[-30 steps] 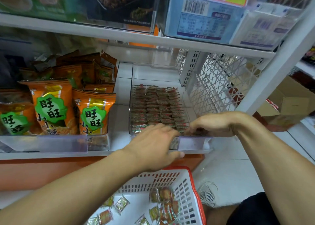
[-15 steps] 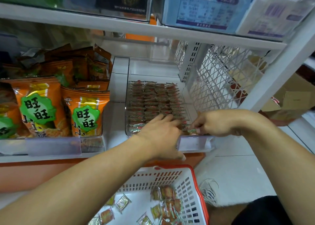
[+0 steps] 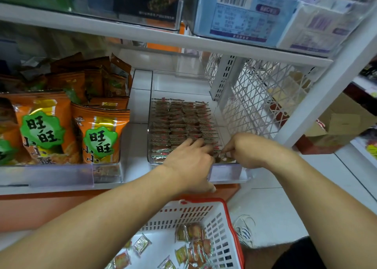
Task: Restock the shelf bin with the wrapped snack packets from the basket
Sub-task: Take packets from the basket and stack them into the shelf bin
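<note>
We reach both arms under the upper shelf (image 3: 163, 38) into the clear bin (image 3: 150, 126). Our left hand (image 3: 189, 162) lies palm down, fingers straight on the packed rows of packets (image 3: 179, 122), which run front to back. Our right hand (image 3: 242, 150) pinches a packet at the bin's front right corner. More packets lie loose in the basket (image 3: 228, 228) below.

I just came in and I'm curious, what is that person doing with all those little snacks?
A person is filling a clear shelf bin with small wrapped snack packets. Both hands are at the front of the bin: the left hand rests its fingers on the rows, and the right hand pinches a packet at the front corner. More packets still lie in the white and red basket below, so the job is not finished.
</note>
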`<action>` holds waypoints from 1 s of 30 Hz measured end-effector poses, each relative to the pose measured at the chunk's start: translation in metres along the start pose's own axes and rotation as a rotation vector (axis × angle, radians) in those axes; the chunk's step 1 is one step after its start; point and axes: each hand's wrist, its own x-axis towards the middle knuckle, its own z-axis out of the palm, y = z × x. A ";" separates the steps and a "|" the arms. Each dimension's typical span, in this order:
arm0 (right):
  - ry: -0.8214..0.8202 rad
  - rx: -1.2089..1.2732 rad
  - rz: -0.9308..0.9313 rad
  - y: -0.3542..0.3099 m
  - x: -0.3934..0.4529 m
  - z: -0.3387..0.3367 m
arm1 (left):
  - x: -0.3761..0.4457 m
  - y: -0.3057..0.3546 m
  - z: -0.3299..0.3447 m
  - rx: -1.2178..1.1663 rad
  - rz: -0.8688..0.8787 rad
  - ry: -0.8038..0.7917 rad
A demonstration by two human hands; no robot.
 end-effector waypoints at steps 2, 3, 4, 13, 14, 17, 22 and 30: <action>0.003 0.027 0.016 0.001 0.001 0.000 | 0.000 0.001 0.000 -0.017 -0.012 -0.012; 0.006 0.034 0.019 0.001 0.002 0.000 | 0.000 0.002 0.000 -0.028 -0.019 -0.018; 0.011 0.035 0.022 0.001 0.002 0.000 | -0.001 0.002 -0.001 -0.036 -0.025 -0.023; 0.109 -0.010 0.072 -0.009 0.000 0.001 | 0.000 0.001 -0.003 -0.061 -0.030 -0.043; 0.089 0.006 0.067 -0.009 0.001 0.003 | 0.000 0.001 -0.003 -0.062 -0.029 -0.044; 0.048 0.044 0.064 -0.010 0.003 0.005 | 0.000 0.000 -0.003 -0.058 -0.031 -0.055; 0.016 0.008 0.087 -0.018 0.009 0.006 | 0.000 0.000 -0.003 -0.070 -0.042 -0.061; -0.141 0.154 0.122 -0.017 0.016 0.000 | -0.004 0.000 0.003 -0.085 -0.031 0.099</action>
